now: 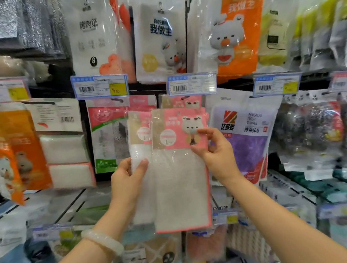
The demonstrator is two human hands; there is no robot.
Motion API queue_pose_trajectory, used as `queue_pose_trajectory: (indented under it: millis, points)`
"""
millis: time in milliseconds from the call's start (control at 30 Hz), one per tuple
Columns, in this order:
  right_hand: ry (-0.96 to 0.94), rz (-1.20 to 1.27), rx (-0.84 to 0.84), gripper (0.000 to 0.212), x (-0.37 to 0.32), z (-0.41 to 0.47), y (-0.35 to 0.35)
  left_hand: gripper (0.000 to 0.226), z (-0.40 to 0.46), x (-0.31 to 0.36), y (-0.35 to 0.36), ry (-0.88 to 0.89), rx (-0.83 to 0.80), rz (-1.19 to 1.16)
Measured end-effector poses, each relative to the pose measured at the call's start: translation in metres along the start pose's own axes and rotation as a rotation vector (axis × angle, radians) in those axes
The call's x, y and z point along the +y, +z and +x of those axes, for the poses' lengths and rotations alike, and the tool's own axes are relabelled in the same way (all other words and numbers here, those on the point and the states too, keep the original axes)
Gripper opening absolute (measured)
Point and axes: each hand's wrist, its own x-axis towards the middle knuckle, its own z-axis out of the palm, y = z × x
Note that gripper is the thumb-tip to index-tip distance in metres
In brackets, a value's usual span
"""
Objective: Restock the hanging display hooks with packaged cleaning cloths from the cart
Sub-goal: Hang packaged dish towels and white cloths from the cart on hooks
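Note:
I hold two packaged cleaning cloths up in front of the hanging display. The front pack has a pink header card with a cartoon bear and a pale cloth edged in pink. My right hand pinches its header at the right side. A second matching pack sits partly behind it on the left, and my left hand grips it by its left edge, thumb in front. More of the same pink-headed packs hang on the hook straight behind. The hook itself is hidden. The cart is out of view.
Price tags hang above the row. A purple dish towel pack hangs to the right, a green-and-red pack to the left, and orange bear packs at far left. Shelves with boxed goods run below.

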Motion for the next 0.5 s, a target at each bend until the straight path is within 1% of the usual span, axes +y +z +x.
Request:
queue_pose_trajectory:
  millis: [133,233,300,367,467,500]
  points:
    - [-0.102,0.008,0.040,0.046,-0.013,0.006,-0.006,0.014,-0.001,0.005,0.006,0.012,-0.013,-0.024]
    - [-0.143,0.032,0.096,0.044,-0.023,0.017,-0.010,0.014,-0.002,0.009,0.006,0.013,-0.020,-0.033]
    - [-0.129,0.060,0.107,0.045,-0.027,0.024,-0.012,0.015,-0.002,0.010,0.004,0.006,-0.013,-0.034]
    - [-0.108,0.067,0.079,0.048,-0.028,0.026,-0.012,0.017,-0.004,0.010,0.001,0.002,0.002,-0.021]
    - [-0.078,0.064,0.053,0.051,-0.022,0.028,-0.011,0.001,-0.005,0.010,-0.005,0.018,0.019,-0.010]
    - [-0.060,0.059,0.054,0.052,-0.019,0.030,-0.010,0.006,-0.006,0.011,-0.007,0.020,0.025,-0.006]
